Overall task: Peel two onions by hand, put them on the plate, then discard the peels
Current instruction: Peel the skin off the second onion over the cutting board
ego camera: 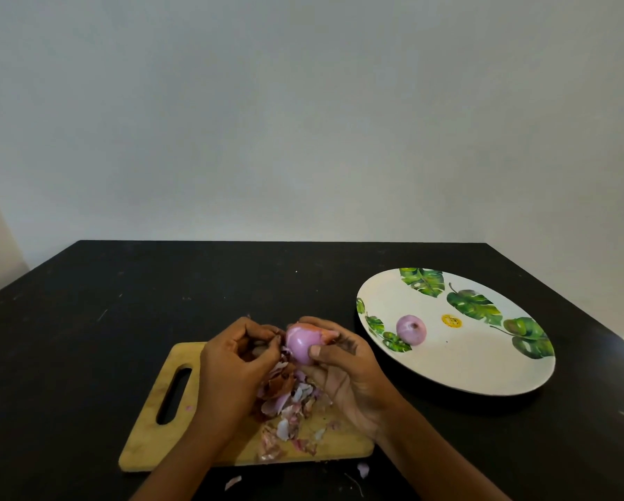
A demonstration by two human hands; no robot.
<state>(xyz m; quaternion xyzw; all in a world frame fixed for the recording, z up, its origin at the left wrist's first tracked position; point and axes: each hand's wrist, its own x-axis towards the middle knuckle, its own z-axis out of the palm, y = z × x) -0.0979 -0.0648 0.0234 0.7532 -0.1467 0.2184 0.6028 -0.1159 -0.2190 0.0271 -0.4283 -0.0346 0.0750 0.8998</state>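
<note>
Fingers (319, 352) curled round the onion (299, 347), mid-peel
right hand (343, 374) grips it, left hand (231, 363) pinches loose skin (267, 332)

place: home kitchen or dining corner | evidence: wooden cutting board (151, 428) with onion peels (289, 403), leaf-patterned plate (484, 363) on a black table (122, 291), plain pale wall (303, 121) behind

Middle of cutting board (148, 439) under left hand (231, 359), right hand (343, 374) and peels (289, 403); forearms (448, 461) past the bottom edge.
</note>
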